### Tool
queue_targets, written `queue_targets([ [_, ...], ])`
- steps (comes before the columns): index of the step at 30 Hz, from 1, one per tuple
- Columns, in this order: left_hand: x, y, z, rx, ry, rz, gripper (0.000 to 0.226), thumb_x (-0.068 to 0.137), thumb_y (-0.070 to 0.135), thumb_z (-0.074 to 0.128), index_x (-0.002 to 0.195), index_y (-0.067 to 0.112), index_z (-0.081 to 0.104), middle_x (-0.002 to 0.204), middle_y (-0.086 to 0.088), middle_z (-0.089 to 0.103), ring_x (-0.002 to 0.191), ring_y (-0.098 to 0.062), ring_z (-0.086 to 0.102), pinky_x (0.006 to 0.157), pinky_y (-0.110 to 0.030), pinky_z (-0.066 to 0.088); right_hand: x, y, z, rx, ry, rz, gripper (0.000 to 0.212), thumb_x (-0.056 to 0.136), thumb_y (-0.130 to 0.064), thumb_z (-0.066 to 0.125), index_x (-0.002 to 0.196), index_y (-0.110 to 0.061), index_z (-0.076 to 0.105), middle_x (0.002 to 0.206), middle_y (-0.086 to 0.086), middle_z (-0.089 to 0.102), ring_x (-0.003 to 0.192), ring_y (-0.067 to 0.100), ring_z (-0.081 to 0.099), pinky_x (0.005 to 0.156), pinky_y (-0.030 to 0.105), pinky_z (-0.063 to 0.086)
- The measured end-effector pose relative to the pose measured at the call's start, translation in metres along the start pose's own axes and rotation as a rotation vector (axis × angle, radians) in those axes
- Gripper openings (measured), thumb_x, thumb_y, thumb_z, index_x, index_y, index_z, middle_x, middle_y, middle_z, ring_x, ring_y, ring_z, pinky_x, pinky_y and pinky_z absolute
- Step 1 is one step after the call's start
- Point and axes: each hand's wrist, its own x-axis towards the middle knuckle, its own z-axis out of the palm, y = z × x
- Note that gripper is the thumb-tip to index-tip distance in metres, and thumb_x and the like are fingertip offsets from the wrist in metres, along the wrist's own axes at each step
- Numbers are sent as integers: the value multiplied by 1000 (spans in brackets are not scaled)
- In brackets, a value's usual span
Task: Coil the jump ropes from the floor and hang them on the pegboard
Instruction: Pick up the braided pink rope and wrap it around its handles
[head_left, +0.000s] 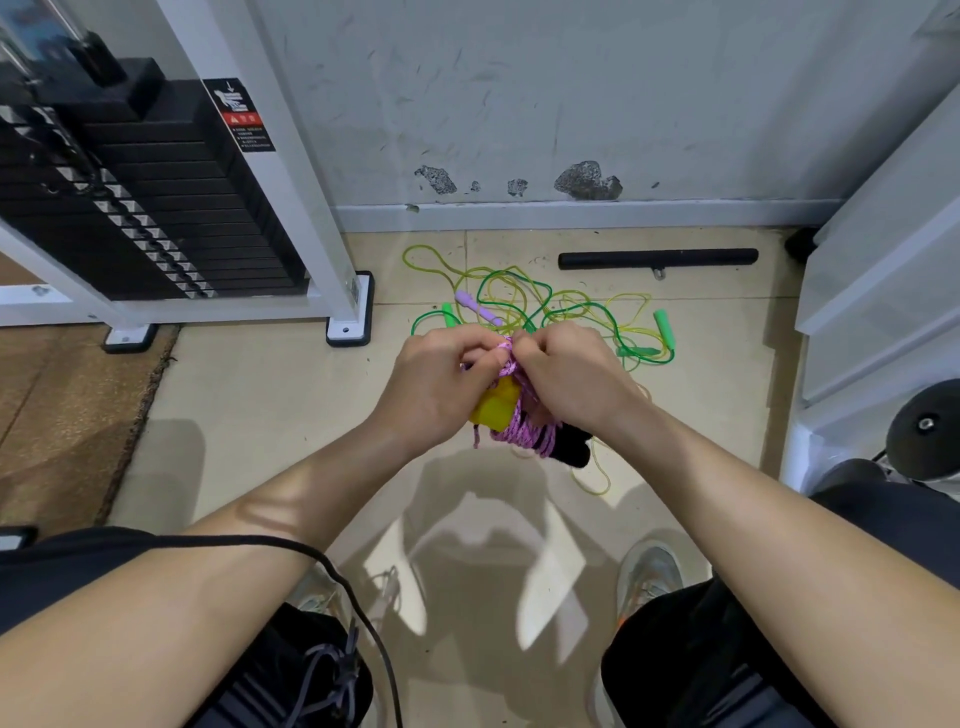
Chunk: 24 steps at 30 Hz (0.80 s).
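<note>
Hanging coiled, the pink rope (524, 436) is pinched by the left hand (441, 384) and right hand (569, 379). Its yellow handle (494, 410) is partly hidden

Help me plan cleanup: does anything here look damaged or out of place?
Green and yellow jump ropes lie tangled on the floor; a black bar lies loose nearby; wall paint is chipped above the baseboard.

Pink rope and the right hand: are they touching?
Touching. The head view shows the right hand pinching the pink rope at the top of its coil, with the left hand pinching it there too.
</note>
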Motion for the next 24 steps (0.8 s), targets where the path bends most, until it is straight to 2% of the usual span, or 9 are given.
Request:
queue_targets([
  [4,0,2,4,12,124,-28,14,92,34,53,88,28,65,75,6,67,78,-21,62,77,-46,53,2,1,5,153,50,-3,15,96,-35,50,92,-21,49,54,0,64,46,17,63,42,22,39],
  [8,-8,5,12,28,176,-47,13,97,35,47,91,31,58,86,15,60,80,-24,60,68,-52,53,7,2,13,117,118,-178,6,94,-24,55,90,-20,52,53,-18,59,51,14,57,48,22,35],
  [10,-8,4,14,26,230,-57,13,96,35,47,90,32,58,95,12,57,88,-17,58,77,-49,52,11,5,17,118,127,-186,8,94,-23,55,89,-18,55,58,-7,65,57,14,58,54,28,40],
  [13,-4,1,13,37,296,-101,10,98,28,53,93,31,61,109,5,48,94,-7,51,93,-39,47,12,9,25,118,184,-225,8,93,-17,56,88,-12,57,61,8,64,63,25,58,64,37,45],
  [15,-2,2,12,40,306,-87,12,100,25,51,96,27,62,108,5,53,95,-9,52,93,-39,46,10,9,28,89,276,-307,7,90,-15,61,84,-13,60,62,2,62,59,14,55,63,29,45],
  [17,-1,2,12,-4,304,-91,14,101,26,49,93,28,61,95,9,62,94,-18,57,89,-44,48,11,9,28,50,354,-342,7,88,-19,66,82,-16,63,84,-5,58,65,4,53,62,18,42],
  [19,0,1,12,-40,300,-105,15,100,31,48,89,33,57,86,13,63,90,-22,59,85,-47,49,12,10,27,-5,385,-360,8,88,-23,68,83,-18,65,96,-5,52,66,1,49,64,24,44],
  [21,-1,0,13,-27,304,-92,13,99,35,47,90,34,56,82,15,62,87,-23,59,82,-48,50,12,11,30,5,410,-416,7,88,-20,67,83,-16,65,94,-4,58,68,0,47,71,31,46],
  [24,-1,0,11,-21,321,-100,14,100,36,46,89,37,55,82,20,63,86,-21,60,81,-48,50,6,9,36,27,381,-420,10,94,-21,62,94,-17,71,99,-1,63,88,9,57,77,27,42],
])
